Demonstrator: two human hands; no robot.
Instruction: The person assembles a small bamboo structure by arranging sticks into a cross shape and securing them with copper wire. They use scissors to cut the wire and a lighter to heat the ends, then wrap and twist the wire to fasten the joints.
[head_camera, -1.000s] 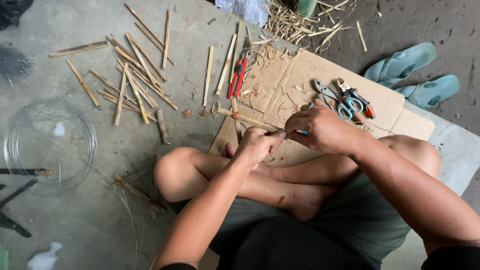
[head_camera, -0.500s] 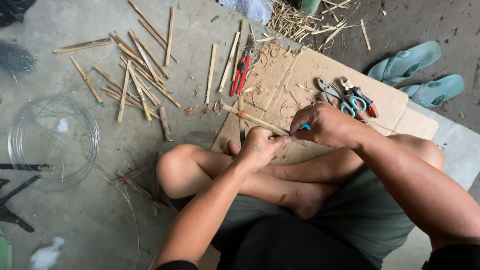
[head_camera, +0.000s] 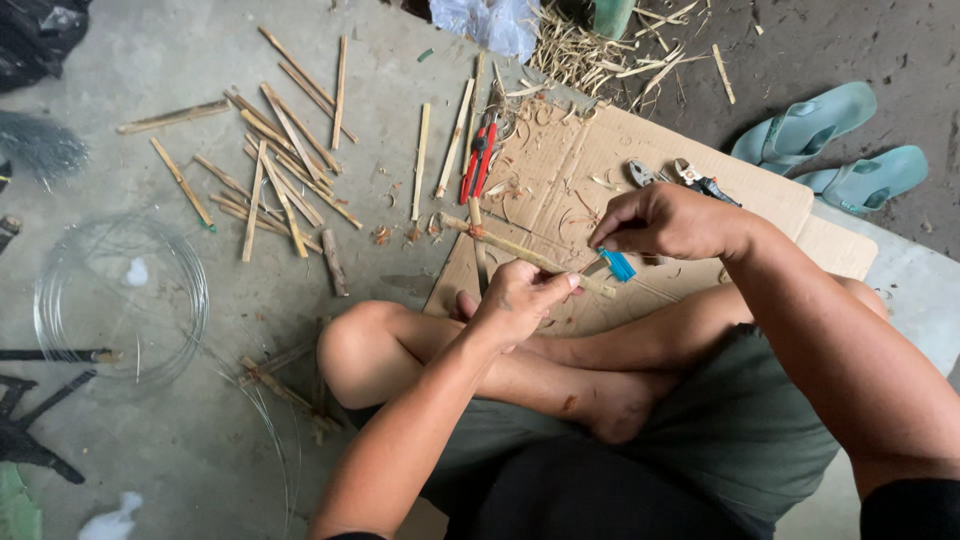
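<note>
I sit cross-legged on the floor. My left hand grips the near end of a bamboo stick that points away to the upper left, with a short cross piece bound near its far end. My right hand holds a small blue-handled tool against the stick, just right of my left thumb. Both hands hover above a flattened cardboard sheet.
Several cut bamboo sticks lie scattered on the concrete. Red-handled pliers and other hand tools rest on the cardboard. A wire coil lies at left. Teal sandals sit at right, bamboo shavings at top.
My right hand has drawn back to the right along the stick, and the blue tool now shows below it. The left hand still holds the stick.
</note>
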